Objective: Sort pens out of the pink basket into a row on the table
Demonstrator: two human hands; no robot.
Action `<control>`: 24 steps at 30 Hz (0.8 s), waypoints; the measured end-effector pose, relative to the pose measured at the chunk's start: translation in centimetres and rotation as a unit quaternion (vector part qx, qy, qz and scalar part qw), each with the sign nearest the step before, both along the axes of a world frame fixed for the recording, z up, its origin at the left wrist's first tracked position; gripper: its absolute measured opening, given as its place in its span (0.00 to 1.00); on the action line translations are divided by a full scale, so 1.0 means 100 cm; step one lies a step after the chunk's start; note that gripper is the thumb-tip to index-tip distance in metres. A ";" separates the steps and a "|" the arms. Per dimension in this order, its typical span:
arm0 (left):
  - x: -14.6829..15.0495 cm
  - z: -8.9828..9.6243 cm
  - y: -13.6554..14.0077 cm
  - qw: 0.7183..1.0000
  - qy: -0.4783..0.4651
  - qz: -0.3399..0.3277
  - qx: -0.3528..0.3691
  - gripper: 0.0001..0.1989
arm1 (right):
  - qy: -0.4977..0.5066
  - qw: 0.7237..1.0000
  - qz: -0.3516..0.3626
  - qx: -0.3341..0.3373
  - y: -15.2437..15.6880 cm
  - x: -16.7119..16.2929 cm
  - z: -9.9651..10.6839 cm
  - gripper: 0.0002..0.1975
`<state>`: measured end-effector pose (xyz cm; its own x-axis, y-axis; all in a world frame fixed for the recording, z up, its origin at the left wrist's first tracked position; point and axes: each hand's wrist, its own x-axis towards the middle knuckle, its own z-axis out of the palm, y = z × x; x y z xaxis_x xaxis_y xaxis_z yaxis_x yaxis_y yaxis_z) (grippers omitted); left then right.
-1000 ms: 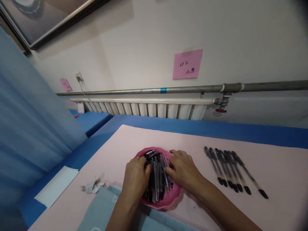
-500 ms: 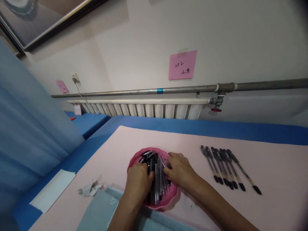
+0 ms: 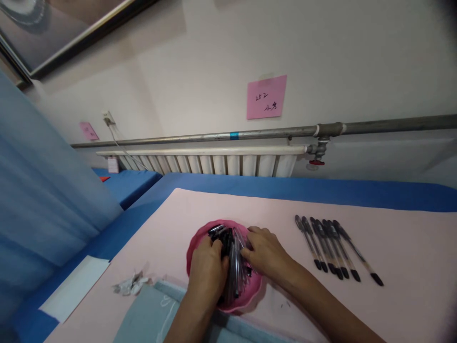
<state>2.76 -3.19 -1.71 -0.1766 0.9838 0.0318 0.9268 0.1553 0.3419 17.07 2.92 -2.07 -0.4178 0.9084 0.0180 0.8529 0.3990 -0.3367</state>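
The curled left hand [image 3: 207, 269] now sits deeper among black-and-clear plastic pens [image 3: 233, 267] in the scalloped pink bowl [image 3: 193, 247], right hand [image 3: 266, 252] bent opposite, grips untellable, suggesting sifting.

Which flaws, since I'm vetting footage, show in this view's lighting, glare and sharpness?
In the head view throughout: the upper right corner darkens; pale glints streak the clear plastic pens in the round pink bowl; a soft shadow lies by its lower right rim; the small pink paper note at left is unreadable.
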 end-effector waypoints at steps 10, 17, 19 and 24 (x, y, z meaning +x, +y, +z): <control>0.008 0.002 0.003 0.998 0.047 -0.004 -0.032 0.11 | 0.002 1.000 -0.005 0.001 0.000 0.000 -0.002 0.06; 0.010 0.002 0.004 0.998 0.051 0.006 -0.043 0.12 | 0.013 1.000 -0.008 0.000 0.002 0.000 -0.004 0.05; 0.009 0.001 0.004 0.998 0.041 0.010 -0.043 0.12 | 0.020 1.000 -0.009 0.000 0.001 0.000 -0.004 0.04; 0.008 -0.002 0.005 0.999 0.010 0.022 -0.025 0.10 | 0.056 0.998 -0.006 0.003 0.003 0.000 -0.004 0.04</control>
<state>3.58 -2.66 -1.89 -0.2197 0.9755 -0.0139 0.9252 0.2129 0.3143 17.11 3.22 -2.43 -0.4024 0.9129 0.0685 0.8147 0.3912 -0.4281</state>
